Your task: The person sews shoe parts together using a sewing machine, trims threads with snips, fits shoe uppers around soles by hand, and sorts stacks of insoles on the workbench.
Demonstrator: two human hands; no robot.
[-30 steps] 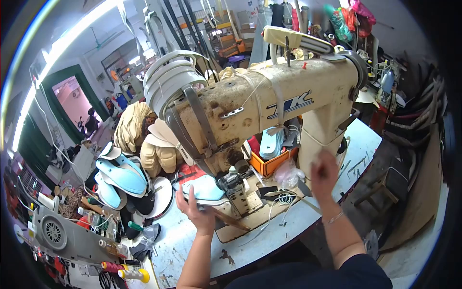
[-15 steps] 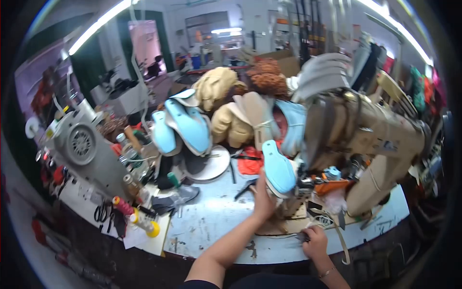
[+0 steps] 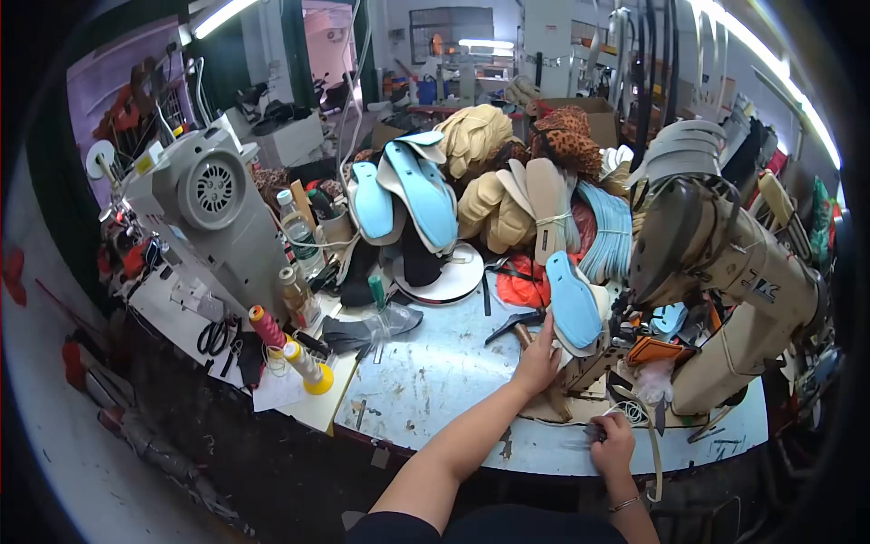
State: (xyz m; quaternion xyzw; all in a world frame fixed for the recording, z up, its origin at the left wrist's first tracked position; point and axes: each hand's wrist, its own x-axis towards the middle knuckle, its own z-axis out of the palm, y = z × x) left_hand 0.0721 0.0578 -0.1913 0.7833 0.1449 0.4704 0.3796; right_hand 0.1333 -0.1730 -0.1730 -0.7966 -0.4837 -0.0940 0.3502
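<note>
The left hand [image 3: 536, 364] is at the lower left edge of a blue insole [image 3: 575, 306], which stands tilted up against the working end of the beige sewing machine [image 3: 725, 263], toward the right of the pale blue bench [image 3: 408, 390]. That hand's grip has its fingers stretched upward along the insole's side, touching it; whether the thumb pinches it from behind is hidden. The right hand [image 3: 614, 444], lower and nearer the bench's front edge, has its grip curled closed around a small dark item [image 3: 595, 433], too blurred to identify. A pale strap [image 3: 656, 453] hangs over the front edge just beside this hand, and a coil of white cord [image 3: 633, 412] lies near its fingers. Left of the insole are a hammer [image 3: 515, 326] and a red plastic bag [image 3: 523, 283]; farther left, a round white plate [image 3: 458, 276] sits partly under dark cloth. An orange box [image 3: 658, 352] and a clear plastic bag [image 3: 653, 381] lie between the insole and the machine's upright column.
</note>
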